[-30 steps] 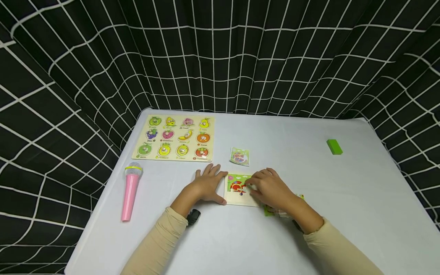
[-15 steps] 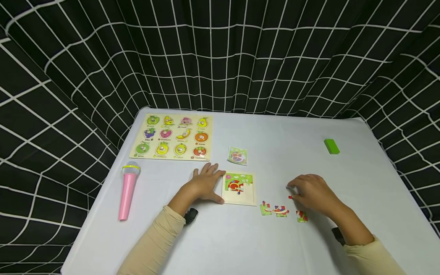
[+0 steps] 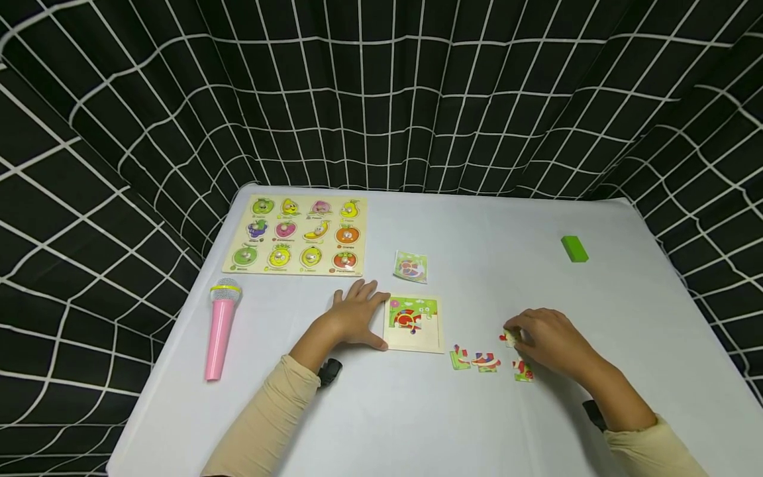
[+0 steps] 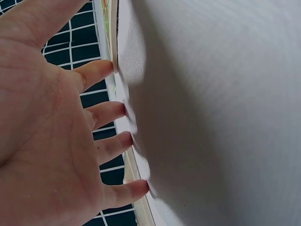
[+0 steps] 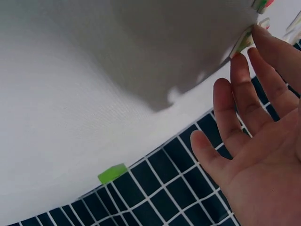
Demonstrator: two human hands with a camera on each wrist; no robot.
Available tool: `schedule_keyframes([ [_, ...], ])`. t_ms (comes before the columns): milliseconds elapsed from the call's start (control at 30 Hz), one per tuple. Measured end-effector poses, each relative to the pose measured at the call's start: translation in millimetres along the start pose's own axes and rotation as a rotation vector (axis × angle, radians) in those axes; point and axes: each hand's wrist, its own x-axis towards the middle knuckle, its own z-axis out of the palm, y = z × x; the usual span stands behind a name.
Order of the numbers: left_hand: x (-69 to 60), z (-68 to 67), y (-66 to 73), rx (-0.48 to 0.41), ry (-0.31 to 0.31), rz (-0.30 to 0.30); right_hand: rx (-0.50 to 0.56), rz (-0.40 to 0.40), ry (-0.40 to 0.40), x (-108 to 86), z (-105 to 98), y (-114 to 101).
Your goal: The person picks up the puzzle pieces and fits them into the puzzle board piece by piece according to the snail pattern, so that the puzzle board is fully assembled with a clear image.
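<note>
A small square wooden puzzle board (image 3: 426, 339) lies mid-table, its upper left part filled with a snail picture. My left hand (image 3: 353, 319) spreads its fingers beside it, with thumb and forefinger touching its left edge. To the board's right, my right hand (image 3: 550, 339) pinches a puzzle piece (image 3: 510, 337) between thumb and fingers at the tabletop; in the right wrist view the piece (image 5: 243, 41) shows edge-on at the fingertips. Three more loose pieces lie in front: a green-edged one (image 3: 459, 358), a striped one (image 3: 486, 362) and a red-and-green one (image 3: 522, 371).
Behind the board lies a small picture card (image 3: 410, 267). A fruit peg puzzle (image 3: 296, 235) occupies the back left, with a pink toy microphone (image 3: 220, 331) in front of it. At the far right sits a green block (image 3: 575, 248). Black gridded curtain (image 3: 405, 93) surrounds the table.
My right hand left the board, moved right to the loose pieces and now pinches one, tilting it up. My left hand stays at the board's left edge.
</note>
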Motion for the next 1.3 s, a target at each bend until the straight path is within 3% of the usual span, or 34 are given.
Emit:
schedule_keyframes([
  [333, -0.1, 0.7, -0.7, -0.005, 0.002, 0.001, 0.002, -0.007, 0.008, -1.1, -1, 0],
  [500, 0.7, 1.9, -1.8, -0.002, -0.001, 0.001, -0.019, -0.025, 0.019, 8.8, -1, -6],
  [800, 1.5, 2.7, -2.1, -0.001, -0.005, -0.001, -0.021, -0.083, 0.004, 45.8, 0, -40],
  [967, 2.5, 2.9, -2.3, 0.004, -0.006, -0.008, -0.028, -0.169, 0.01, 64.3, 11, -65],
  [1100, 2.3, 2.3, -1.2, 0.006, -0.01, -0.012, -0.041, -0.226, 0.033, 73.8, 20, -79],
  [1300, 1.3, 1.8, -1.9, 0.002, -0.005, -0.007, -0.045, -0.23, 0.039, 81.8, 27, -87],
])
